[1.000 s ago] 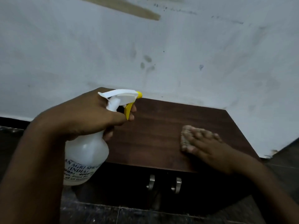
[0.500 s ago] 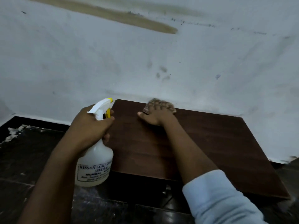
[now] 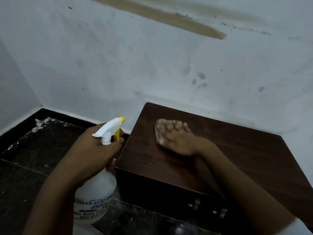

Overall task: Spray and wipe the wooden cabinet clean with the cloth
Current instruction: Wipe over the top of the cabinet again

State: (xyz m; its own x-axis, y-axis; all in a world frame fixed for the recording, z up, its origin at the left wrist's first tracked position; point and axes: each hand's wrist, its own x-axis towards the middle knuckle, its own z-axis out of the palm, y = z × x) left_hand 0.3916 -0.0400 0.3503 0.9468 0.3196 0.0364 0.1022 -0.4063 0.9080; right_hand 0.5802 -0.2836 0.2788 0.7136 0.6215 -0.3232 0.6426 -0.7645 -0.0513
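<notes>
A low dark wooden cabinet point(image 3: 245, 155) stands against the white wall. My right hand point(image 3: 176, 139) lies flat on its top near the back left, pressing a small pale cloth point(image 3: 158, 133) that shows only at the fingertips' left edge. My left hand point(image 3: 94, 153) grips the neck of a translucent white spray bottle point(image 3: 96, 195) with a white head and yellow trigger and nozzle. The bottle is held upright just left of the cabinet's front left corner, nozzle pointing toward the wall.
The stained white wall point(image 3: 152, 65) rises right behind the cabinet. Dark tiled floor point(image 3: 30, 160) with white debris near the corner lies to the left. Two metal handles point(image 3: 196, 203) show on the cabinet's dark front.
My right hand with the cloth has slid from the top's back edge a little forward and to the right. The view shifted right; the bottle stays at the cabinet's left.
</notes>
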